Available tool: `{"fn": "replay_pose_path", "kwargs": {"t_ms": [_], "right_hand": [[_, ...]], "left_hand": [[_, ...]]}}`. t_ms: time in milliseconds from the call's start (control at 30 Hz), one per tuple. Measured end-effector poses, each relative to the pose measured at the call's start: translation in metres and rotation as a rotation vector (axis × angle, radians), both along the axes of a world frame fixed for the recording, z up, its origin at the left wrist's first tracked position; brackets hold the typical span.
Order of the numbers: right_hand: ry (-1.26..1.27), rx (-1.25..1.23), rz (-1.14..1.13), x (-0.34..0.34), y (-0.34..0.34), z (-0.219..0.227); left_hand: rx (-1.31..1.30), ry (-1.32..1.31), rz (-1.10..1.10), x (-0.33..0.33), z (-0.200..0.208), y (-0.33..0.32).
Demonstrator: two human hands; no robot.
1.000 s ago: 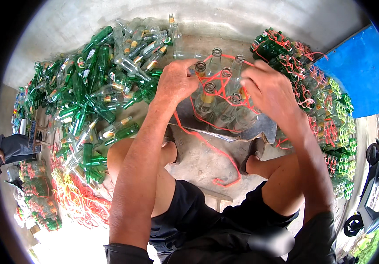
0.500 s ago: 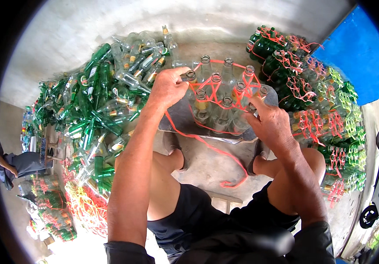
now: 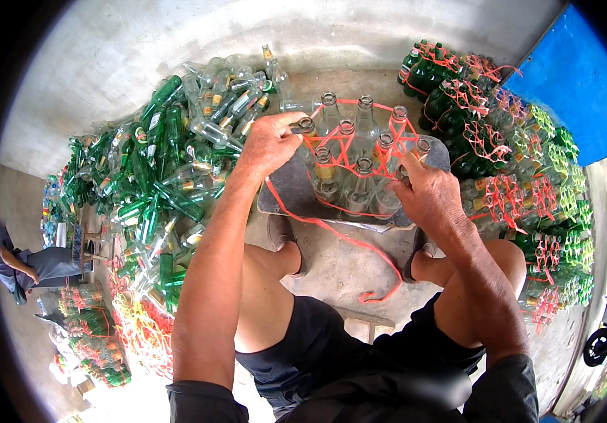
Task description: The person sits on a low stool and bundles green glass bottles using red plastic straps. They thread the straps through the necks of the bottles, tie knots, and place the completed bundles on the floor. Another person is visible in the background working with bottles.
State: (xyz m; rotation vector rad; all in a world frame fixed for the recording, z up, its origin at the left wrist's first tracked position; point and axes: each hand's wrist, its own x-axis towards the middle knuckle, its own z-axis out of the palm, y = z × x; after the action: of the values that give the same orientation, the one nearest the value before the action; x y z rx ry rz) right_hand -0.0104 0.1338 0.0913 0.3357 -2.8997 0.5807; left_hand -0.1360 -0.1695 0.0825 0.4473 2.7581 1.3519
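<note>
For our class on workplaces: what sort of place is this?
Probably a bottle-bundling workspace: loose bottles lie heaped by the wall, strapped bottle bundles sit on the right, and coloured strips lie tangled on the left.

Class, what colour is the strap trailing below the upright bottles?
The strap is coral red, best seen in the head view.

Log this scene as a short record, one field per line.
Worked on: clear glass bottles, standing upright in a close group
Support: dark board
Binding: red strap, zigzagging between the necks, its loose tail hanging in front
Left hand: at the group's left side; exact hold unclear
Right hand: at the group's right side; fingertips partly hidden
Left surroundings: pile of loose green and clear bottles, tangled strap heap, another person
Right surroundings: strapped bottle bundles, blue panel
</note>
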Motion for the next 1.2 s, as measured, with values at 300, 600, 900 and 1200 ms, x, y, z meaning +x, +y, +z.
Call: {"fn": "replay_pose_path", "kwargs": {"t_ms": [300,600,900,1200], "right_hand": [[0.061,0.026,0.022,-0.016,0.012,0.008],[0.158,0.187,-0.007,-0.068,0.052,0.008],[0.177,0.093,-0.185,-0.045,0.047,0.024],[0.238,-0.148,0.166,0.006,-0.011,0.007]], "left_hand": [[-0.073,0.027,-0.024,0.016,0.007,-0.005],[0.029,0.116,-0.076,0.088,0.003,0.035],[0.058,0.250,-0.044,0.103,-0.003,0.056],[-0.047,0.221,-0.019,0.107,0.012,0.058]]}}
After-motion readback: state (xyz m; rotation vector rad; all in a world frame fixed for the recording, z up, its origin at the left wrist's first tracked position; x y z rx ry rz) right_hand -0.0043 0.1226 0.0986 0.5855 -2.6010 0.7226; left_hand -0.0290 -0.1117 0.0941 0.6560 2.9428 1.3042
